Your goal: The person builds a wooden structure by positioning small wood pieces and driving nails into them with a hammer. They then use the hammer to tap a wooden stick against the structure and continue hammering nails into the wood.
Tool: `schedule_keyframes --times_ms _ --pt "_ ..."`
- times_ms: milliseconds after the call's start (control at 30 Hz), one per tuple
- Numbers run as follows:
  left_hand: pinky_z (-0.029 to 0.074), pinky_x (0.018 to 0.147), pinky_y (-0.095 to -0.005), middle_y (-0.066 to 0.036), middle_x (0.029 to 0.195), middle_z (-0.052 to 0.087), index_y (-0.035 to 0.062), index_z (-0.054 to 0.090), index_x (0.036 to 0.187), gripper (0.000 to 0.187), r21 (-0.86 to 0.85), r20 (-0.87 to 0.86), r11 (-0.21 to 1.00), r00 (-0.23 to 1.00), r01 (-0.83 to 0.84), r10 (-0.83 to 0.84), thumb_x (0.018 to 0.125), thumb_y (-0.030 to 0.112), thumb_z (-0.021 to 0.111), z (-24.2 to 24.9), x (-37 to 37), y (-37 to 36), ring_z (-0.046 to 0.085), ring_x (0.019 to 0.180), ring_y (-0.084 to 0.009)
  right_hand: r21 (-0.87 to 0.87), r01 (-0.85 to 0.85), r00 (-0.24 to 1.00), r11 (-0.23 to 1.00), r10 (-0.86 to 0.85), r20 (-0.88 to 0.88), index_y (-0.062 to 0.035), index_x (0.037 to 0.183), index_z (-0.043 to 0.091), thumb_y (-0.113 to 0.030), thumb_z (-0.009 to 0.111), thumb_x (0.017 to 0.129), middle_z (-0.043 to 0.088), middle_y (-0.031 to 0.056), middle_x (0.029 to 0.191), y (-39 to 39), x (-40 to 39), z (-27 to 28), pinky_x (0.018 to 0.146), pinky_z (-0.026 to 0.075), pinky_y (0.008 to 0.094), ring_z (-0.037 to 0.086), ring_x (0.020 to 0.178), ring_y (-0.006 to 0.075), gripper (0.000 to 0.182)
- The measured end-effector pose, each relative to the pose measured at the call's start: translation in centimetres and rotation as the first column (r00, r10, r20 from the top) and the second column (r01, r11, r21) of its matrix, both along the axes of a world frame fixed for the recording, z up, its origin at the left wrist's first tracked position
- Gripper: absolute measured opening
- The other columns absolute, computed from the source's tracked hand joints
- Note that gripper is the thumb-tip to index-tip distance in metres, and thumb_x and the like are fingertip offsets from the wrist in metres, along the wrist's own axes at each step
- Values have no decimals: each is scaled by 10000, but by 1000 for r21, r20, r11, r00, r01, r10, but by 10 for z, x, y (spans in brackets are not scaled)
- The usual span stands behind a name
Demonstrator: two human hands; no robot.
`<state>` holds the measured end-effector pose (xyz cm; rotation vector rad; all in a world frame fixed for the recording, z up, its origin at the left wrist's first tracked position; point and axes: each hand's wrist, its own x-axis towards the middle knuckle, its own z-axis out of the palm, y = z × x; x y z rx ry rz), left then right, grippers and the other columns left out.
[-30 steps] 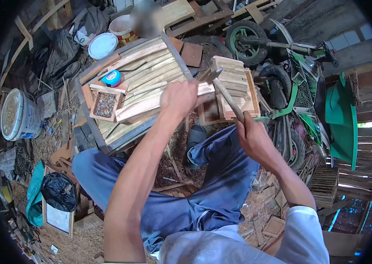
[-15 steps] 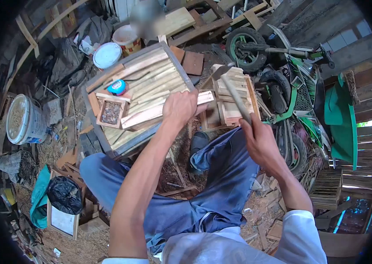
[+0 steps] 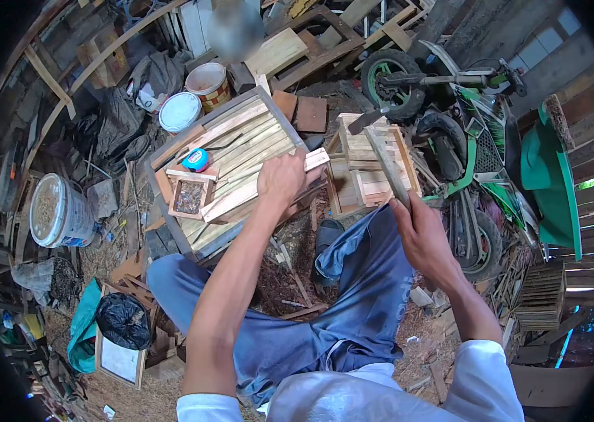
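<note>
My left hand [image 3: 281,177] is closed around pale wooden strips [image 3: 234,202] at the near side of a slatted work surface [image 3: 258,121]; whether the strips are joined is hidden by the hand. In my right hand [image 3: 420,238] is a hammer [image 3: 388,167], held by the lower handle with its dark head up and away from the strips. Left of the strips sits a small wooden box [image 3: 205,184] containing small bits, perhaps nails. A blue and pink tape measure [image 3: 196,160] lies just behind it.
Slatted wooden crates [image 3: 373,156] stand right of the work surface, below the hammer head. Farther right is a green motorbike [image 3: 476,133]. Buckets [image 3: 65,211] stand at the left and back. Wood scraps and shavings litter the floor around my legs.
The camera view has shifted slightly. My left hand and the strips have moved a little left over the work surface. The hammer remains raised in my right hand.
</note>
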<state>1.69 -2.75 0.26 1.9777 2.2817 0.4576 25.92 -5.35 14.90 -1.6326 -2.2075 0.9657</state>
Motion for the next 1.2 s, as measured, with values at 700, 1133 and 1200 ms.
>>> schedule_keyframes --times_ms 700,1133,1200 --pt "543 582 -418 -194 678 663 8 625 880 517 -31 46 1000 999 3 -1 838 523 631 7 4 -5 679 649 -334 7 -122 986 993 120 113 21 948 460 -208 490 982 554 314 684 21 -28 -31 618 387 552 550 719 525 233" --pt "545 611 -439 -210 713 667 -2 612 913 540 -61 62 998 998 21 -18 841 533 620 3 3 -3 678 670 -361 236 -216 971 948 234 -52 2 956 444 -106 525 946 535 298 614 10 -29 -38 539 379 548 549 638 511 136" --pt "546 615 -439 -210 712 667 -2 611 916 538 -41 75 999 997 21 -18 841 530 621 2 2 -3 678 668 -359 232 -177 980 956 194 -51 5 949 470 -135 506 963 516 259 606 7 -24 -50 536 394 486 555 611 464 146"
